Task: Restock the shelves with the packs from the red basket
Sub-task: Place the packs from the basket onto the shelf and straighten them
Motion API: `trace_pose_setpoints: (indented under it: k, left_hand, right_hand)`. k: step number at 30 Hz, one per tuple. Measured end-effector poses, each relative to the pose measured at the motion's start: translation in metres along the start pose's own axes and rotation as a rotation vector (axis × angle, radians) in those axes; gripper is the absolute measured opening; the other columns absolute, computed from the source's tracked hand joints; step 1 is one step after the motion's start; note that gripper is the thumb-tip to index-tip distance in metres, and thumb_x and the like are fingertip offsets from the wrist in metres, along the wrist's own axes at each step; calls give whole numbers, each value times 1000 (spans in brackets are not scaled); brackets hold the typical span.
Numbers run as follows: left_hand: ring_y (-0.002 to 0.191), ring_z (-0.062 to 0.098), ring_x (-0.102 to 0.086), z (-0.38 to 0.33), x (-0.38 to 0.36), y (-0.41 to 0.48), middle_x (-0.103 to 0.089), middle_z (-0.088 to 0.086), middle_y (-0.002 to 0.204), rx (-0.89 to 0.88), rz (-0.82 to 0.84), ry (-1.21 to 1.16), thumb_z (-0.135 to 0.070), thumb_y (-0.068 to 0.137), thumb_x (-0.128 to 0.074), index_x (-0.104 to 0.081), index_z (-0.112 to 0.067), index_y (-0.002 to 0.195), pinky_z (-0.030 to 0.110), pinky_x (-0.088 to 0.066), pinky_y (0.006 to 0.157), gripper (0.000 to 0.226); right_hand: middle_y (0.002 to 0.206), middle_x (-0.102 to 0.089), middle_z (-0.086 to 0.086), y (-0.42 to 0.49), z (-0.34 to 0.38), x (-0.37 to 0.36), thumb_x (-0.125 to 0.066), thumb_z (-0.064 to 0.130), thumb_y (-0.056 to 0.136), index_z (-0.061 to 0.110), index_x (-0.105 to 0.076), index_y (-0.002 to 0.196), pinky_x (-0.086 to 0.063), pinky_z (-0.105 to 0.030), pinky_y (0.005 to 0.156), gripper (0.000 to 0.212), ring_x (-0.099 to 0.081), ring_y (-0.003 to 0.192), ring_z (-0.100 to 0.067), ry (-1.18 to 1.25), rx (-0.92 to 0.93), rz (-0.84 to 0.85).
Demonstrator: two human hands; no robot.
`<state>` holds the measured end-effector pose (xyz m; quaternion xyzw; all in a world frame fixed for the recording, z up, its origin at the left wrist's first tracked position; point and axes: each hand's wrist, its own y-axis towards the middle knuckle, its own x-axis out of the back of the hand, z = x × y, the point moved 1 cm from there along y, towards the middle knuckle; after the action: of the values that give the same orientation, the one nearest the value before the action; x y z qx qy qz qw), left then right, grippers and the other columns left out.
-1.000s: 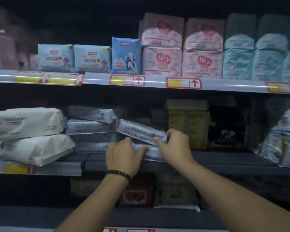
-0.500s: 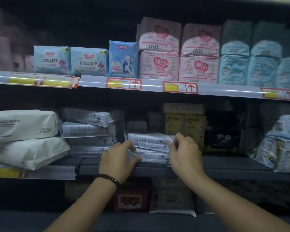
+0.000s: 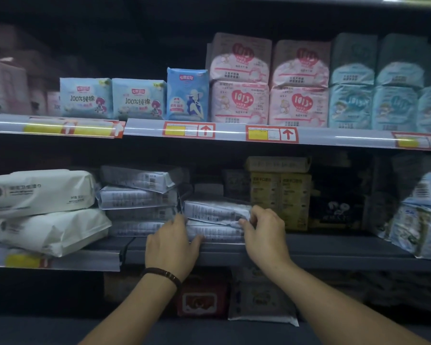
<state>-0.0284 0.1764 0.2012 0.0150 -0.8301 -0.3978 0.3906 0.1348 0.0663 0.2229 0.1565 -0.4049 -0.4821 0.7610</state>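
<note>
Fingers (image 3: 245,221) of the right hand (image 3: 264,235) curl over the right end of a flat silver-grey plastic pack (image 3: 214,210) printed with small text, pinching its crimped edge. That pack lies on top of a second pack (image 3: 219,234) of the same kind, both at the front of the dark grey middle shelf (image 3: 339,249). The left hand (image 3: 171,247), a dark beaded bracelet (image 3: 162,273) at its wrist, holds its fingers (image 3: 179,220) fairly straight against the left ends of the two packs, with the thumb laid along the lower one's front. Just left is a stack of four similar grey packs (image 3: 138,199); just right stand yellow boxes (image 3: 280,195).
</note>
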Motion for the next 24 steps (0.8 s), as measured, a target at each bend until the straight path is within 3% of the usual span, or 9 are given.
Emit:
trace_pose_setpoints:
  k: [4,8,12,16,19,22,24]
  left_hand:
    - [105,22,-67,1,-2,2,-66,-4,119,-20,11,34,-59,93,-62,-49,-27,126,41,-55,88,49]
    - [95,22,-68,6,-3,8,-66,-4,112,-42,8,83,-56,94,-63,-45,-28,116,40,-56,81,41]
    - [93,23,-67,0,2,2,-62,-2,113,-44,-17,134,-52,92,-65,-46,-26,118,41,-55,82,41]
    - [91,19,-62,-20,18,-38,-58,-7,106,-230,-59,95,-43,88,-65,-53,-31,116,38,-52,78,33]
    - [86,11,-62,-35,19,-96,-55,-16,97,-364,172,3,-51,89,-52,-50,-39,101,36,-51,77,17]
    - [95,5,-61,-45,2,-168,-59,-16,100,-344,454,-110,-54,88,-50,-53,-35,101,27,-50,78,23]
    - [98,1,-60,-50,-17,-218,-62,-17,102,-324,614,-148,-54,88,-52,-56,-32,103,25,-51,79,27]
  right_hand:
    - [88,-53,-3,13,1,-11,-68,18,102,12,-46,73,-37,-16,51,37,-46,68,-8,-21,-21,9]
    - [89,-56,-4,25,-6,-10,-73,28,98,14,-48,75,-31,-18,55,37,-48,72,-10,-38,-30,55]
    - [100,-61,3,21,-9,14,-76,39,94,21,-57,94,-44,-24,66,26,-58,88,-12,-51,-10,134]
    - [96,-62,11,-17,-15,57,-75,35,94,29,-60,89,-46,-19,71,18,-58,90,-3,-70,123,152]
    - [81,-60,12,-68,-39,85,-74,31,96,28,-57,79,-45,-19,69,24,-58,81,-5,-89,237,217]
    - [75,-58,12,-130,-82,100,-71,36,98,30,-54,77,-42,-20,64,27,-58,78,-9,-105,224,385]
    - [72,-60,14,-171,-120,104,-67,44,93,29,-55,78,-48,-27,64,25,-60,73,-6,-154,189,457]
